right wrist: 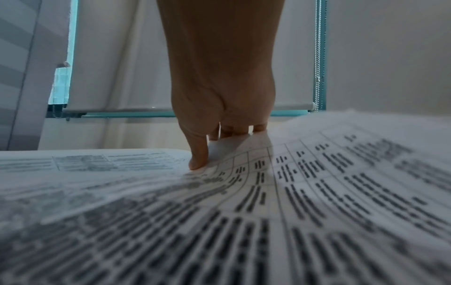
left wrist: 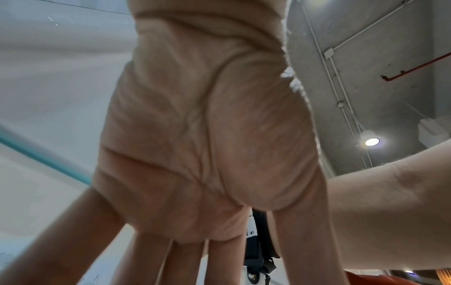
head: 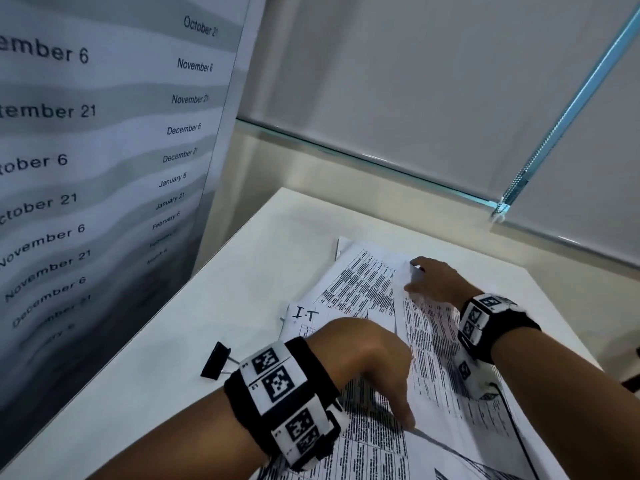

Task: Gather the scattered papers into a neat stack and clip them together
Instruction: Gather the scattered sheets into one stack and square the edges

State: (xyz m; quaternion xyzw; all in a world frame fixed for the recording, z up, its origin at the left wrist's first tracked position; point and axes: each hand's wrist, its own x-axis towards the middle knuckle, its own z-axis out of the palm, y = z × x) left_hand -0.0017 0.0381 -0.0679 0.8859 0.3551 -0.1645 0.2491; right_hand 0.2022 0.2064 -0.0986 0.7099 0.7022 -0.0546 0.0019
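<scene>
Several printed sheets [head: 360, 282] lie overlapped and askew on a white table [head: 259, 258]; one at the left carries a handwritten "I.T" [head: 304, 317]. My right hand [head: 426, 275] pinches the far edge of the top sheet [head: 433, 341]. In the right wrist view the thumb [right wrist: 198, 158] lies on that sheet [right wrist: 317, 183], with the fingers behind its raised edge. My left hand [head: 398, 393] reaches down with straight fingers to the sheet's near left edge; the left wrist view shows its flat palm [left wrist: 207, 135]. A black binder clip [head: 215, 362] lies on the table beside my left wrist.
A tall panel printed with dates [head: 86, 150] stands along the table's left side. Behind the table are a glass ledge and a roller blind with a bead chain [head: 519, 178]. A black cable [head: 516, 427] runs from my right wristband over the papers.
</scene>
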